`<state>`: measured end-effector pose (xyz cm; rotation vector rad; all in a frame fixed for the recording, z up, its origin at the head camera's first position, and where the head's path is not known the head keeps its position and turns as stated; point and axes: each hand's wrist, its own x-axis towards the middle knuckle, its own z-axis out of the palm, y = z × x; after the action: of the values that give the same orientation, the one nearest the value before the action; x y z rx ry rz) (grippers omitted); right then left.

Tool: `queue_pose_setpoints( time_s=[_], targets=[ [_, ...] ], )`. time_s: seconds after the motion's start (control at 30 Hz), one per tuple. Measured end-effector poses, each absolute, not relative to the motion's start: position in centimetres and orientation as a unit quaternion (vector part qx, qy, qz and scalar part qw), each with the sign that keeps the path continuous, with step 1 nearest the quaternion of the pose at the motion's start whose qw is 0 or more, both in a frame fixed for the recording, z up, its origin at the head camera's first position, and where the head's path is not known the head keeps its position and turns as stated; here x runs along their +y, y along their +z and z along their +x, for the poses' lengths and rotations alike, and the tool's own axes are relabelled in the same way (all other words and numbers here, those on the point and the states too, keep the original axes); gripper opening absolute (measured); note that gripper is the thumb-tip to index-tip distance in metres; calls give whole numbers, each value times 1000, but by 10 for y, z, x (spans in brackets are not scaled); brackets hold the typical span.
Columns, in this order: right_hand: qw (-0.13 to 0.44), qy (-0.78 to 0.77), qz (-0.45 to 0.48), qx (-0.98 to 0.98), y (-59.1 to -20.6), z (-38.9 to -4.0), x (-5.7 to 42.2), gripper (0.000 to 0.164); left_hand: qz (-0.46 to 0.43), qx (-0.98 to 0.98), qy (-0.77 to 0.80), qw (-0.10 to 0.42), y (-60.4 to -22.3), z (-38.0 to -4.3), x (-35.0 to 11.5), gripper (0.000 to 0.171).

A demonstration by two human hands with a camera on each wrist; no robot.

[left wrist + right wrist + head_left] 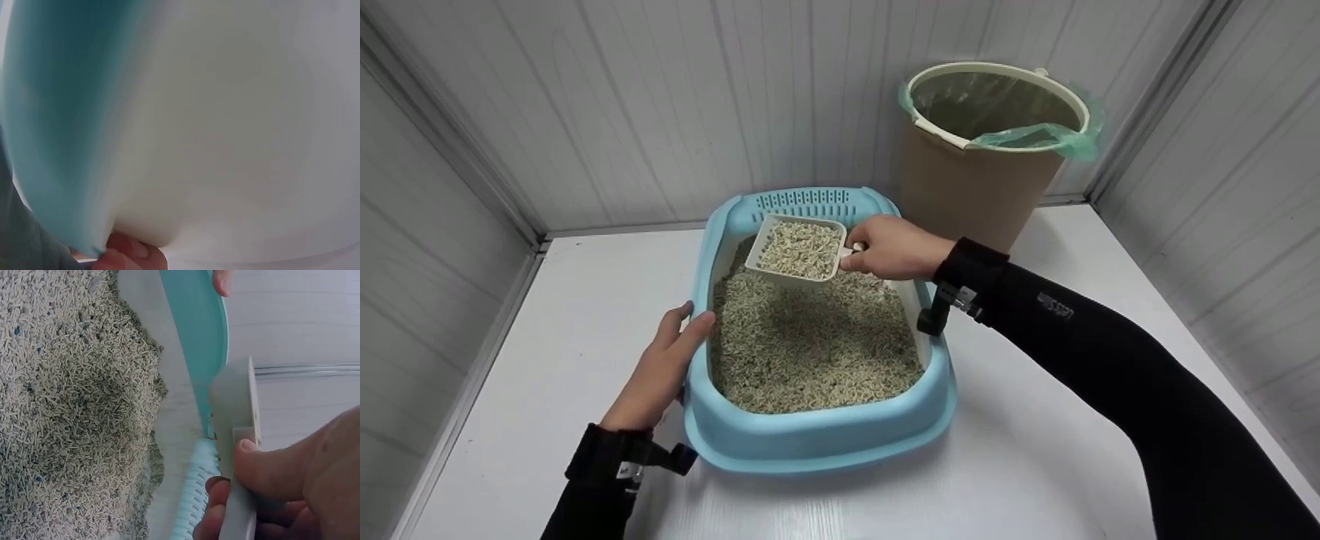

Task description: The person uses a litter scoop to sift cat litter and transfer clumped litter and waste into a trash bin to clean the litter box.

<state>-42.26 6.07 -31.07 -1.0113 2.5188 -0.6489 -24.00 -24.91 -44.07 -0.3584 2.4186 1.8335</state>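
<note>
My right hand (896, 246) grips a white litter scoop (757, 262) by its handle, thumb on top. The scoop is heaped with pale pellet litter (801, 247). It hangs over the back part of a blue litter box (817, 439). More pellet litter (73, 405) covers the floor of the box, as the right wrist view shows up close. At the box's left side my left hand (664, 360) holds the rim. The left wrist view catches its fingertips (138, 250) tucked beneath the blue rim (56, 124), against the white lower body.
Behind the box on the right stands a tall brown bin (975, 187), lined with a green plastic bag (1035, 139). Box and bin both stand on a white tabletop (577, 330). Grey-white panel walls (660, 105) enclose it at the back and sides.
</note>
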Motion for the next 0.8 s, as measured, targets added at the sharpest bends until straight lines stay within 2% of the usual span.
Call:
queue_pose_setpoints(
  time_s=[0.8],
  targets=[
    [160, -214, -382, 885, -307, -427, 69, 47, -122, 795, 593, 42, -441, -242, -248, 103]
  ],
)
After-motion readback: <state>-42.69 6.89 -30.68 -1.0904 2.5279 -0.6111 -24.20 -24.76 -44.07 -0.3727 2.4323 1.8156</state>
